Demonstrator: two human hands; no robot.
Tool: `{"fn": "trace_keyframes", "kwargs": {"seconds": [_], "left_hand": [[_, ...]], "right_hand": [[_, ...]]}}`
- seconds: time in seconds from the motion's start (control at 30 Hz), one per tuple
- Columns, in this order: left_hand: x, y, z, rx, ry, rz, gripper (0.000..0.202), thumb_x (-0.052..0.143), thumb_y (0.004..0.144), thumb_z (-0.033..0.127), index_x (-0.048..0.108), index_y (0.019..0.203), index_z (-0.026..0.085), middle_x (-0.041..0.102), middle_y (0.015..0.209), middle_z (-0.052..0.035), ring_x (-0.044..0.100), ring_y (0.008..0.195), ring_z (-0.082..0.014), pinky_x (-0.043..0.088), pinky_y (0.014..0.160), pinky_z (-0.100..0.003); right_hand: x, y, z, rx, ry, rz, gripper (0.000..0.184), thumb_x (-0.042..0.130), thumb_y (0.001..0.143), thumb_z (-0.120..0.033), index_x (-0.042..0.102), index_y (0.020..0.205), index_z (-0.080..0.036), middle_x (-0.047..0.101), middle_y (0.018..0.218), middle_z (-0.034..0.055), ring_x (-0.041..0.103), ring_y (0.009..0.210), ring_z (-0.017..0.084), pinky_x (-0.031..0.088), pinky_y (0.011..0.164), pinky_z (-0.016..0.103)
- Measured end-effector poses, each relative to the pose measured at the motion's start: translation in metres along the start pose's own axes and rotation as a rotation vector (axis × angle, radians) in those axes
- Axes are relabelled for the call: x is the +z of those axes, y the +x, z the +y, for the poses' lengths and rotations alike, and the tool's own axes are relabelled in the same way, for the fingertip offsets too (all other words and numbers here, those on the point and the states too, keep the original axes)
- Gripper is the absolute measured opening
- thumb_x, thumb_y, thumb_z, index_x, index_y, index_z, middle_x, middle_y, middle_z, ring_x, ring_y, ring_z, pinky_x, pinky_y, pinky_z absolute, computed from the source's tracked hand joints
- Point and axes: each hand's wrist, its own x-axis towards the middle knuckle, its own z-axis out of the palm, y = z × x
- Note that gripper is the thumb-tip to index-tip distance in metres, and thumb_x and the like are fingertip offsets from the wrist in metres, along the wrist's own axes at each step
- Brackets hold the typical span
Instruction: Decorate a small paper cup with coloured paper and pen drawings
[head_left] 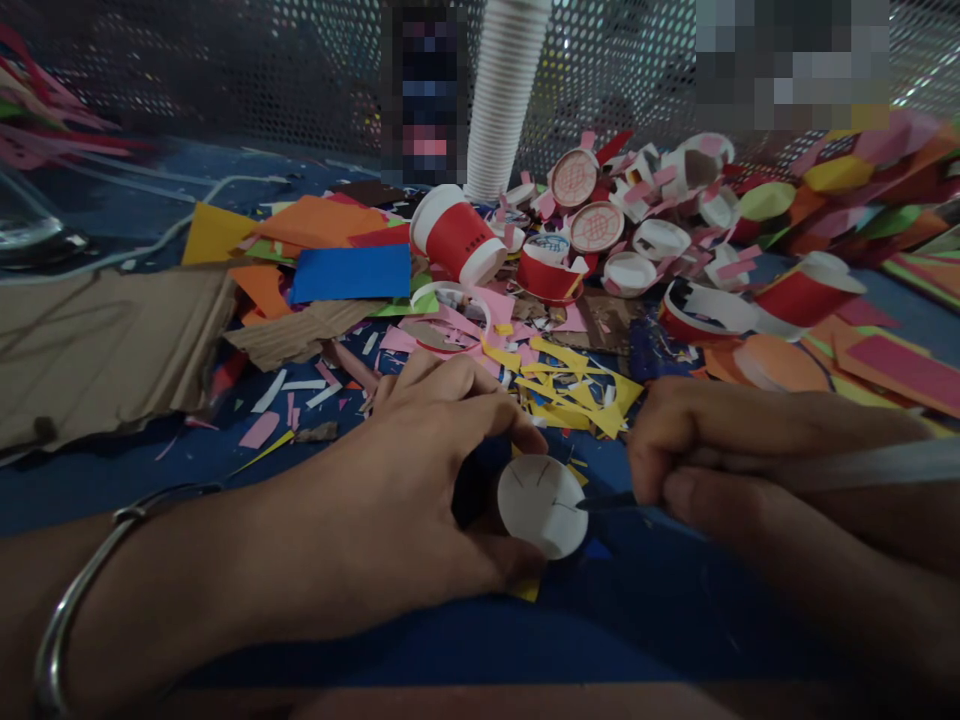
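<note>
My left hand (420, 480) is wrapped round a small paper cup (541, 505) lying on its side on the blue table (420, 640), its white round bottom facing me with thin cut lines on it. My right hand (720, 450) is closed on a slim craft knife (825, 468); its dark blade tip touches the right side of the cup's bottom. A metal bangle (82, 590) circles my left wrist.
Yellow paper scraps (570, 385) lie just beyond the hands. Farther back are red paper cups (457, 235), cut cup pieces and white discs (600, 228), coloured paper sheets (352, 272), brown cardboard (97, 340) at left, a tall stack of white cups (504, 90) and a perforated metal wall.
</note>
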Motion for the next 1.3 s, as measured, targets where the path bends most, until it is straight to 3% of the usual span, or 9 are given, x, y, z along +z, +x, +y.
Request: {"fn": "trace_keyframes", "kwargs": {"seconds": [0.13, 0.43, 0.73, 0.93, 1.3], "left_hand": [[-0.0003, 0.0009, -0.0001, -0.004, 0.003, -0.014, 0.039, 0.087, 0.070, 0.044, 0.075, 0.106, 0.033, 0.066, 0.113, -0.0020, 0.056, 0.114, -0.0311, 0.049, 0.092, -0.047], [0.0000, 0.0017, -0.0019, 0.022, 0.028, -0.023, 0.041, 0.088, 0.070, 0.047, 0.075, 0.106, 0.033, 0.066, 0.111, -0.0021, 0.054, 0.116, -0.0319, 0.048, 0.090, -0.044], [0.0015, -0.0006, -0.0035, 0.019, 0.021, -0.022, 0.042, 0.087, 0.070, 0.047, 0.073, 0.108, 0.036, 0.066, 0.113, -0.0002, 0.052, 0.119, -0.0312, 0.048, 0.093, -0.045], [-0.0004, 0.0002, -0.0027, 0.014, 0.018, -0.030, 0.041, 0.087, 0.071, 0.046, 0.073, 0.108, 0.035, 0.064, 0.115, -0.0008, 0.052, 0.119, -0.0308, 0.048, 0.093, -0.046], [0.0010, 0.0016, -0.0013, 0.012, 0.028, -0.008, 0.040, 0.088, 0.069, 0.042, 0.074, 0.106, 0.033, 0.064, 0.113, -0.0016, 0.055, 0.113, -0.0300, 0.049, 0.088, -0.043]], "right_hand": [[-0.0016, -0.0029, 0.0043, -0.054, -0.020, -0.011, 0.020, 0.054, 0.082, -0.009, 0.065, 0.078, -0.025, 0.056, 0.058, -0.0056, 0.045, 0.044, 0.009, 0.038, 0.043, 0.023], [0.0029, -0.0027, 0.0025, -0.015, -0.020, -0.054, 0.015, 0.058, 0.079, -0.011, 0.063, 0.075, -0.025, 0.053, 0.055, -0.0059, 0.042, 0.041, 0.008, 0.025, 0.035, 0.023], [0.0053, -0.0009, 0.0052, -0.050, 0.016, -0.067, 0.018, 0.055, 0.082, -0.009, 0.063, 0.078, -0.024, 0.051, 0.058, -0.0075, 0.040, 0.042, 0.006, 0.034, 0.041, 0.021], [0.0048, -0.0019, 0.0035, 0.011, -0.003, -0.089, 0.015, 0.058, 0.083, -0.011, 0.061, 0.076, -0.024, 0.049, 0.055, -0.0064, 0.039, 0.042, 0.008, 0.029, 0.038, 0.024], [0.0023, -0.0007, 0.0037, -0.032, 0.031, -0.107, 0.022, 0.052, 0.086, -0.005, 0.063, 0.076, -0.021, 0.055, 0.059, -0.0059, 0.043, 0.043, 0.007, 0.037, 0.042, 0.021]]}}
